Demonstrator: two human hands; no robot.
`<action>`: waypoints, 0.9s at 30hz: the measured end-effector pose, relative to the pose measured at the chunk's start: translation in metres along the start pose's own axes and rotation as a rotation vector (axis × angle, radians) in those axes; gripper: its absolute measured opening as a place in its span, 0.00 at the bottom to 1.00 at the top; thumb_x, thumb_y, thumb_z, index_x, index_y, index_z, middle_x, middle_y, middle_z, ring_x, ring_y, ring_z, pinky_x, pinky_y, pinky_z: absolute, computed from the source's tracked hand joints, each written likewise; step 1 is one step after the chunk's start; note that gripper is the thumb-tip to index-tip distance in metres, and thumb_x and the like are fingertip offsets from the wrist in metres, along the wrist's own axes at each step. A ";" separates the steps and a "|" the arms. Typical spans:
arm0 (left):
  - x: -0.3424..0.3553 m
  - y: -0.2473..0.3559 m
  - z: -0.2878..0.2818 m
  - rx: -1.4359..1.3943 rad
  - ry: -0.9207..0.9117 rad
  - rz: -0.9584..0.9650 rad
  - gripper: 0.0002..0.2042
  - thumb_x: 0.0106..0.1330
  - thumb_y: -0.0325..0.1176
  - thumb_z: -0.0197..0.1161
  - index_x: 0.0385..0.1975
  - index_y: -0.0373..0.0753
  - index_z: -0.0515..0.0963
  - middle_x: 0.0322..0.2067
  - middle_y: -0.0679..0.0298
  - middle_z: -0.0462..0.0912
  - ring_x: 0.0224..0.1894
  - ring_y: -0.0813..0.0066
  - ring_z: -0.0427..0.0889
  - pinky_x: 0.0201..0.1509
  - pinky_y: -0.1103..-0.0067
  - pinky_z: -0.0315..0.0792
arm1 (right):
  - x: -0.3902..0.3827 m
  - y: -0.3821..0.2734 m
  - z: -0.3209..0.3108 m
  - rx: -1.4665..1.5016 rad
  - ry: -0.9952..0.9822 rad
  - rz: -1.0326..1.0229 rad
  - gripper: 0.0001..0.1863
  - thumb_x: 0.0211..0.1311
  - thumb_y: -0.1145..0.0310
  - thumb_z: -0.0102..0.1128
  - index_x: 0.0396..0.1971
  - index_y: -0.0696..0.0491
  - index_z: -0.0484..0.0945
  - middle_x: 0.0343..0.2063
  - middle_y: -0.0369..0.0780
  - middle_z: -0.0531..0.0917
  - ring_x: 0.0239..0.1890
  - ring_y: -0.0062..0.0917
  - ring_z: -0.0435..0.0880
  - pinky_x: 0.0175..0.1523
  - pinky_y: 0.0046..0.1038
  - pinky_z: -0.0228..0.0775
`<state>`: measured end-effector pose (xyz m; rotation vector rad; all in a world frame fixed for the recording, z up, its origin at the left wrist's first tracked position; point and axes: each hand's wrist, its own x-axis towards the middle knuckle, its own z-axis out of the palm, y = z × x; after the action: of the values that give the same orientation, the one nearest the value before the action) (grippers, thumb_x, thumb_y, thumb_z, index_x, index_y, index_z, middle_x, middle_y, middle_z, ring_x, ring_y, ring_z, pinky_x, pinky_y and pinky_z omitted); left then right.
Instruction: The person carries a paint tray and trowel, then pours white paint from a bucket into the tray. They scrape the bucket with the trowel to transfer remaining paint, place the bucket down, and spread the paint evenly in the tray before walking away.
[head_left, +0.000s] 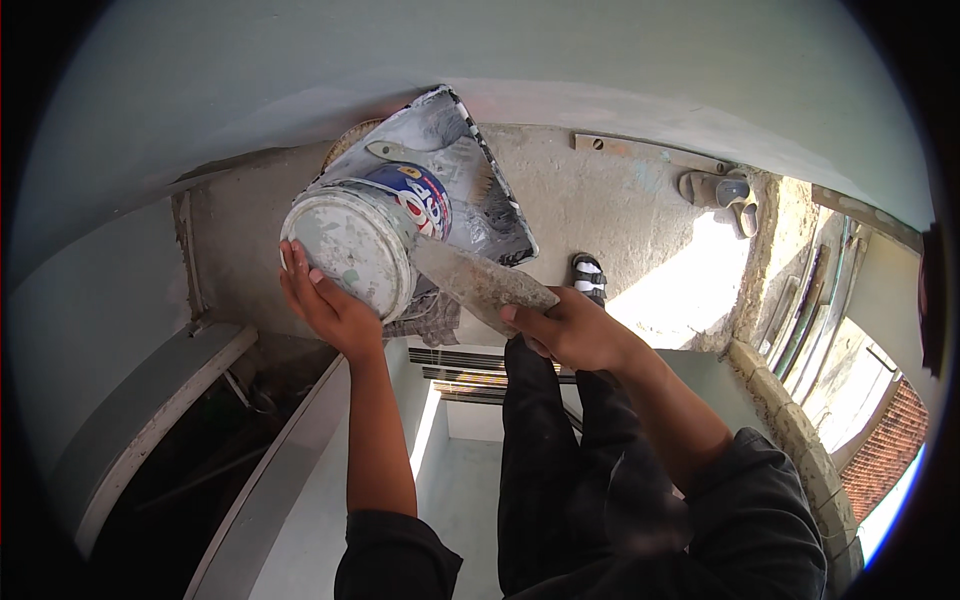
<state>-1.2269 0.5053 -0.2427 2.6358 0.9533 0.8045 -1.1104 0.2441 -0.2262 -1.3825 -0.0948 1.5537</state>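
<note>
A white plastic bucket (345, 250) with a blue label is tipped on its side, its round pale end facing me, smeared with dried plaster or paint. My left hand (325, 300) holds it low on the left, palm and fingers against the round end. My right hand (575, 330) is closed around a wide, grey-crusted trowel or scraper (470, 280). The far end of its blade meets the bucket's right rim. Behind the bucket lies a smeared tray (505, 205) with a black-and-white edge. A brush (485, 183) rests in it.
A crumpled grey cloth (430, 322) lies below the bucket. On the concrete floor are a long level-like bar (650, 152) by the wall and a pair of sandals (722, 190). My sandalled foot (589, 275) is right of the tray. A dark opening (210, 470) lies lower left.
</note>
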 end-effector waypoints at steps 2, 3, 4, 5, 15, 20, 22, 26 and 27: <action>0.000 0.001 -0.001 0.010 -0.002 -0.010 0.21 0.81 0.35 0.37 0.62 0.31 0.71 0.67 0.54 0.70 0.71 0.55 0.64 0.77 0.58 0.49 | 0.000 -0.003 0.000 -0.018 0.000 0.044 0.22 0.72 0.52 0.57 0.25 0.56 0.76 0.15 0.32 0.70 0.18 0.16 0.67 0.25 0.25 0.57; 0.000 0.002 0.000 0.000 0.000 -0.008 0.21 0.81 0.35 0.37 0.62 0.31 0.71 0.67 0.54 0.70 0.71 0.55 0.63 0.77 0.58 0.49 | 0.000 -0.004 0.000 -0.028 0.000 0.065 0.22 0.72 0.52 0.57 0.25 0.56 0.75 0.14 0.31 0.70 0.18 0.16 0.66 0.25 0.25 0.57; 0.000 0.002 0.000 -0.009 0.001 -0.005 0.21 0.81 0.36 0.37 0.62 0.31 0.71 0.67 0.54 0.70 0.71 0.55 0.63 0.77 0.58 0.49 | 0.000 -0.005 0.000 -0.025 -0.003 0.076 0.22 0.72 0.52 0.57 0.24 0.56 0.75 0.14 0.31 0.70 0.18 0.16 0.66 0.25 0.25 0.57; 0.000 0.002 0.001 -0.018 0.002 -0.002 0.21 0.81 0.36 0.37 0.62 0.31 0.71 0.67 0.54 0.70 0.71 0.55 0.63 0.77 0.58 0.49 | 0.000 -0.005 -0.001 -0.022 -0.007 0.087 0.22 0.72 0.52 0.57 0.24 0.56 0.75 0.14 0.31 0.70 0.18 0.16 0.66 0.25 0.26 0.57; 0.000 -0.001 0.000 -0.007 0.002 -0.006 0.21 0.81 0.35 0.37 0.63 0.32 0.71 0.67 0.54 0.70 0.71 0.55 0.63 0.77 0.57 0.49 | 0.000 -0.012 -0.008 -0.018 -0.053 0.123 0.24 0.71 0.50 0.58 0.29 0.58 0.76 0.15 0.32 0.72 0.19 0.16 0.69 0.24 0.26 0.60; 0.000 0.002 0.000 0.000 0.009 -0.004 0.20 0.80 0.34 0.38 0.62 0.32 0.71 0.67 0.54 0.70 0.71 0.55 0.64 0.77 0.57 0.49 | 0.001 -0.013 -0.009 0.020 -0.070 0.087 0.24 0.71 0.49 0.57 0.29 0.58 0.76 0.15 0.33 0.72 0.18 0.16 0.70 0.24 0.26 0.61; 0.000 0.001 0.000 -0.009 0.001 -0.008 0.20 0.80 0.34 0.38 0.62 0.32 0.71 0.67 0.54 0.70 0.71 0.56 0.64 0.77 0.57 0.49 | 0.003 -0.012 -0.009 0.008 -0.077 0.088 0.24 0.71 0.49 0.57 0.29 0.58 0.76 0.15 0.33 0.72 0.17 0.16 0.69 0.23 0.26 0.61; -0.001 -0.003 0.001 -0.015 0.002 0.007 0.20 0.80 0.33 0.38 0.63 0.32 0.71 0.67 0.53 0.70 0.71 0.56 0.64 0.77 0.57 0.49 | 0.008 -0.010 -0.018 0.038 -0.139 0.125 0.26 0.69 0.46 0.59 0.32 0.58 0.77 0.16 0.34 0.74 0.15 0.17 0.72 0.21 0.24 0.64; -0.001 -0.002 0.001 -0.008 -0.002 0.002 0.20 0.80 0.33 0.38 0.62 0.31 0.71 0.67 0.53 0.70 0.71 0.56 0.64 0.77 0.57 0.48 | 0.012 -0.008 -0.020 0.058 -0.164 0.145 0.27 0.67 0.44 0.60 0.33 0.59 0.77 0.16 0.34 0.74 0.15 0.18 0.73 0.21 0.24 0.65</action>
<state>-1.2280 0.5064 -0.2441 2.6304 0.9450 0.8050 -1.0880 0.2457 -0.2364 -1.2372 -0.0497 1.7761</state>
